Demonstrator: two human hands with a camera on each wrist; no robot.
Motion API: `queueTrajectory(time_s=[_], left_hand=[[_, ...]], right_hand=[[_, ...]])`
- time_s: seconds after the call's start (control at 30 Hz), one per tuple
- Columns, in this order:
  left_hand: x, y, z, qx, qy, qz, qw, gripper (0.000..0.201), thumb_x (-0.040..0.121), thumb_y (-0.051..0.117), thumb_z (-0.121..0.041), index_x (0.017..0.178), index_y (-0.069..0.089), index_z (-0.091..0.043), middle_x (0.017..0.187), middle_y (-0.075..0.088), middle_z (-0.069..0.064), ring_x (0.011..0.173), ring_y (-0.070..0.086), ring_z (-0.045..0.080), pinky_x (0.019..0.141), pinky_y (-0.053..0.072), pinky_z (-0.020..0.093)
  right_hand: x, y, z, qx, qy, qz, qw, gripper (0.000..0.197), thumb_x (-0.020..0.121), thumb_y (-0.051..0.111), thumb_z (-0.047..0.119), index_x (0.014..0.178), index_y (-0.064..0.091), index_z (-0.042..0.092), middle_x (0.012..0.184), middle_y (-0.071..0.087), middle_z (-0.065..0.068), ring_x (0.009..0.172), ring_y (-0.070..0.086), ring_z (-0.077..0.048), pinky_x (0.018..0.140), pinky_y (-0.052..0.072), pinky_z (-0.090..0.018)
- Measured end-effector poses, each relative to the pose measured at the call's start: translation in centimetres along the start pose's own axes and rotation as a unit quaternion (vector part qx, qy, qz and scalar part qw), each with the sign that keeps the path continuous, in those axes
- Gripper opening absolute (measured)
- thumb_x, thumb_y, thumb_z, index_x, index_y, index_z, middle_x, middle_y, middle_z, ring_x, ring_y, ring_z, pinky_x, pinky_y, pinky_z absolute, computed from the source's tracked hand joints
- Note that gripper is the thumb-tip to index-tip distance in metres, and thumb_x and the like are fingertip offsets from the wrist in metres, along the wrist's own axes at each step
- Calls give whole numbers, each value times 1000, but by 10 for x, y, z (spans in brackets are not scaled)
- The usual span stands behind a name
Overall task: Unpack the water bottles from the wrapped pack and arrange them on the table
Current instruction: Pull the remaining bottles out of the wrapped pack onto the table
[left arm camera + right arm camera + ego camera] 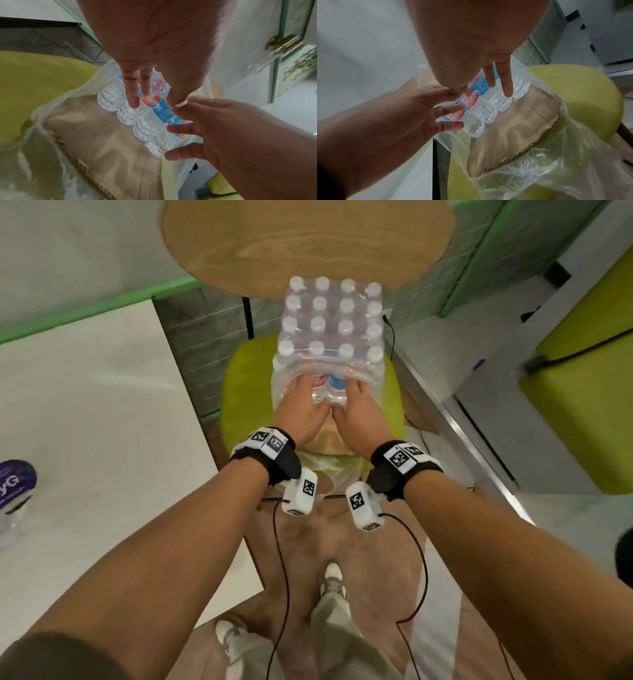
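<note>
Pack of water bottles (329, 337) sits on a rounded yellow-green chair seat (239, 392), w/ a flat sheet of brown corrugated cardboard (106, 142) under it. Pack is 4 caps wide, white round caps in rows, clear thin shrink film (556, 155) crinkled and glossy over the top. Near end of film is torn open & hangs loose over the seat edge. Front row of bottles exposed: clear ribbed plastic, red and blue labels.

Left hand (301, 409) and right hand (356, 409) both at the open near end, side by side, thumbs close together in the middle. L hand fingers (132, 92) straight, lying against the bottle sides on the pack's left half; nothing clamped in them. R hand fingers (506, 83) also straight & spread, tips resting on ribbed bottle bodies on the right half; no curl round any bottle. So both hands flat/apart, touching bottles, not gripping.

Black wrist straps w/ white marker cubes on both forearms, thin black cables trailing down.

Round light-wood table top (308, 241) beyond the pack, smooth grain. White table (102, 422) w/ green edging at the person's left; a purple-lidded clear container (15, 491) on it near the left frame edge. Floor brownish, mottled; pale trousers & white shoes visible below.
</note>
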State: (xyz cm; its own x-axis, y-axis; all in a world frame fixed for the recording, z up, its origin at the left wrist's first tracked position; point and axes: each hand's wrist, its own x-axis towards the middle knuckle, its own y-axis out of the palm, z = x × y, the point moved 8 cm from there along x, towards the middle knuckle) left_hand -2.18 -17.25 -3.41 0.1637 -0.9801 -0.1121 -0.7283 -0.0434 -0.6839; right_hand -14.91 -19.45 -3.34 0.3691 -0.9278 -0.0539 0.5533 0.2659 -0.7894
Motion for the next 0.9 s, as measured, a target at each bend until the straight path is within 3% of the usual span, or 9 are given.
queueTrajectory(time_s=[0.13, 0.3, 0.43, 0.53, 0.6, 0.63, 0.73, 0.83, 0.9], left_hand=[[21, 3, -1, 62, 22, -39, 997, 36, 90, 65, -31, 122, 63, -13, 119, 68, 8, 112, 62, 29, 92, 49, 37], [35, 11, 18, 189, -55, -62, 979, 45, 95, 52, -55, 108, 65, -13, 101, 71, 9, 93, 68, 30, 72, 49, 35], [33, 11, 14, 211, -70, -63, 973, 48, 97, 47, -58, 113, 63, -16, 103, 70, 9, 94, 68, 31, 71, 46, 33], [24, 10, 18, 172, -52, -78, 981, 46, 97, 49, -55, 125, 59, -19, 120, 66, 8, 105, 64, 30, 83, 51, 35], [16, 6, 21, 139, -33, -96, 985, 44, 97, 55, -49, 128, 59, -18, 124, 63, 7, 109, 62, 29, 87, 50, 34], [12, 8, 22, 134, -24, -92, 986, 40, 97, 57, -46, 124, 62, -17, 120, 65, 9, 105, 63, 30, 86, 52, 36], [0, 9, 26, 84, 20, -85, 993, 30, 94, 64, -36, 112, 67, -12, 103, 72, 11, 94, 67, 31, 81, 54, 43], [-12, 2, 27, -4, 43, -90, 995, 36, 89, 71, -30, 120, 64, -13, 113, 70, 5, 103, 64, 22, 90, 51, 40], [-23, -2, 28, -34, 47, -87, 995, 47, 88, 73, -35, 128, 58, -16, 122, 64, 1, 112, 59, 19, 95, 49, 41]], right_hand=[[19, -3, -10, -9, -14, 11, 1000, 48, 97, 52, 22, 140, 42, 5, 134, 48, -16, 119, 52, -34, 95, 46, -41], [37, -4, -14, -23, -19, 24, 999, 43, 98, 51, 25, 136, 46, 5, 126, 54, -18, 114, 55, -35, 93, 47, -43], [49, -4, -14, -58, -9, 25, 998, 44, 96, 53, 41, 123, 57, 7, 119, 59, -17, 107, 58, -33, 87, 50, -40], [48, 3, 0, -187, -83, 55, 977, 24, 94, 58, 28, 97, 71, 8, 91, 69, -17, 83, 66, -34, 67, 49, -36], [46, 12, 2, -304, -106, 89, 943, 7, 75, 72, 10, 68, 72, 12, 60, 65, -9, 55, 64, -30, 49, 43, -29], [48, 13, 1, -348, -100, 91, 928, 10, 70, 72, 7, 63, 70, 14, 56, 63, -5, 50, 62, -28, 47, 40, -27], [51, 15, 8, -368, -110, 88, 919, 21, 84, 53, 5, 79, 70, 16, 79, 69, -4, 73, 67, -30, 58, 38, -33], [55, 3, 21, -336, -113, 59, 933, 22, 90, 49, 8, 88, 70, 13, 93, 70, -8, 84, 67, -33, 64, 45, -36], [53, -1, 25, -306, -97, 46, 946, 21, 91, 50, 13, 86, 70, 13, 89, 69, -8, 82, 66, -33, 64, 48, -36]])
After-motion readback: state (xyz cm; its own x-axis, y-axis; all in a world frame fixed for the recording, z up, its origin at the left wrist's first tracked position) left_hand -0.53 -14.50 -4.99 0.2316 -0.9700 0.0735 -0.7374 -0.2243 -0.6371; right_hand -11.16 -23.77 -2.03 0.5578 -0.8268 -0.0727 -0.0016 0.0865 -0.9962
